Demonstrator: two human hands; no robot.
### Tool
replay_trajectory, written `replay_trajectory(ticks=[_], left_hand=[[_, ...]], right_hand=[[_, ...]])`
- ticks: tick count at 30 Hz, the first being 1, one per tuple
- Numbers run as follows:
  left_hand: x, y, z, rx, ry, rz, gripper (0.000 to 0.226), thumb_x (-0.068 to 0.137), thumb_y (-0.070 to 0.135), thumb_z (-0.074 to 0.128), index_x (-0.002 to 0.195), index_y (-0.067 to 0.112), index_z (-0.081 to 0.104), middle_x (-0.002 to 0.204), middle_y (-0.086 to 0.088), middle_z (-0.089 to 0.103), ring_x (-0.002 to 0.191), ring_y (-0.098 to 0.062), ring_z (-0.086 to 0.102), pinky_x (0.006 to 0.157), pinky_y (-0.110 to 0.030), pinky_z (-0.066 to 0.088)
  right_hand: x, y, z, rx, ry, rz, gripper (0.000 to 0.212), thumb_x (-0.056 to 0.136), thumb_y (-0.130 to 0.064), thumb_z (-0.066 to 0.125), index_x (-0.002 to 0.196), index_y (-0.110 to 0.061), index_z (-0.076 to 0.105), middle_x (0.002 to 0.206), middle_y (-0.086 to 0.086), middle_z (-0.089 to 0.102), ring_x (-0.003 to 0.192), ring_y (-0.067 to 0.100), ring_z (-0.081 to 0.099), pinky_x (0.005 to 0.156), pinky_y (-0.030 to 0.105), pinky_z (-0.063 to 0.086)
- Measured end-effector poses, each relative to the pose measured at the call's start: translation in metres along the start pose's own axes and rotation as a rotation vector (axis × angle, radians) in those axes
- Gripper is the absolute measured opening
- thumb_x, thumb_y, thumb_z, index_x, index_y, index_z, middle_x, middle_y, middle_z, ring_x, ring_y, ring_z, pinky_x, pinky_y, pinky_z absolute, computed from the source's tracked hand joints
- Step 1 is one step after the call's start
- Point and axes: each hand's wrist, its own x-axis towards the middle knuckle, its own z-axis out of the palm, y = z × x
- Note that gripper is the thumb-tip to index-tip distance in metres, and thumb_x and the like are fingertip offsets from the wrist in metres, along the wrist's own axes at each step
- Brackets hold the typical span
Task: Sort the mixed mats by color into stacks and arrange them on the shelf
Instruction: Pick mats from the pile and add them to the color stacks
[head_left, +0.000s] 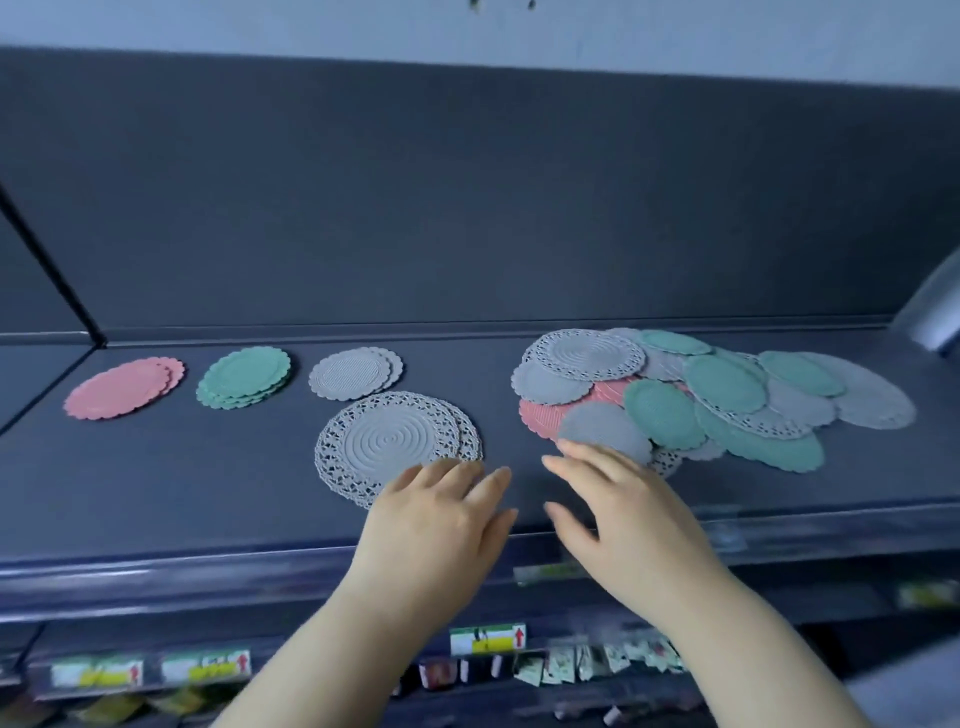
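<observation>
Shelf: a dark shelf (234, 493) carries all the mats; under its front edge hang price labels (487, 638).
Pink stack: the pink stack (124, 387) lies at 9 o'clock of the shelf, far left.
Green stack: the green stack (243, 376) is just beside it to the right, several mats high.
Grey solid stack: the small grey stack (355, 373) sits near 11 o'clock from the hands.
Grey lace stack: the grey lace stack (387, 441) lies at 12 o'clock from the left hand, in front of the small grey stack.
Mixed pile: the unsorted pile (727, 395) spreads at 2 o'clock from the hands, with grey, green and pink mats overlapping.
Left hand: the left hand (441, 519) is flat, fingers slightly spread and holding nothing, and its fingertips (457, 467) lie over the near edge of the lace stack.
Right hand: the right hand (618, 504) is also empty, fingers apart, and reaches toward a solid grey mat (602, 428) at the near edge of the pile; I cannot tell if it touches it.
Step in hand: I judge the sorting is partly done, and the person is between a placing on the lace stack and a new pick.
Next move: the right hand probably needs to slide the grey mat free from the pink mat (545, 415) under it, then carry it toward 11 o'clock to the small grey stack.
</observation>
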Motion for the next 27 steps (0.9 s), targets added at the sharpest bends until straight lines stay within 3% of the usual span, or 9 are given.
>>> replay_trajectory(ticks=[7,22,27], left_hand=[[-0.003,0.005,0.008,-0.010,0.006,-0.060,0.040,0.087,0.041,0.040,0.106,0.021,0.069,0.100,0.006,0.070,0.089,-0.018,0.066,0.074,-0.032,0.052],[0.034,-0.019,0.025,-0.075,0.070,-0.077,0.040,0.089,0.037,0.040,0.112,0.020,0.067,0.104,0.005,0.069,0.097,-0.018,0.065,0.075,-0.030,0.052],[0.065,0.010,0.040,-0.081,0.067,-0.036,0.037,0.089,0.036,0.039,0.110,0.021,0.066,0.106,0.004,0.067,0.100,-0.020,0.063,0.074,-0.031,0.052]], right_hand=[[-0.009,0.019,0.012,0.020,0.036,0.013,0.037,0.079,-0.033,0.063,0.113,-0.020,0.063,0.121,-0.002,0.062,0.108,0.016,0.059,0.089,0.031,0.046],[0.031,0.032,0.025,0.147,0.098,0.110,0.040,0.084,-0.039,0.044,0.114,-0.020,0.062,0.120,-0.005,0.061,0.109,0.013,0.055,0.092,0.028,0.043],[0.034,0.076,0.013,0.183,0.094,0.185,0.035,0.087,-0.027,0.058,0.122,-0.019,0.058,0.129,-0.006,0.055,0.119,0.013,0.047,0.097,0.028,0.039]])
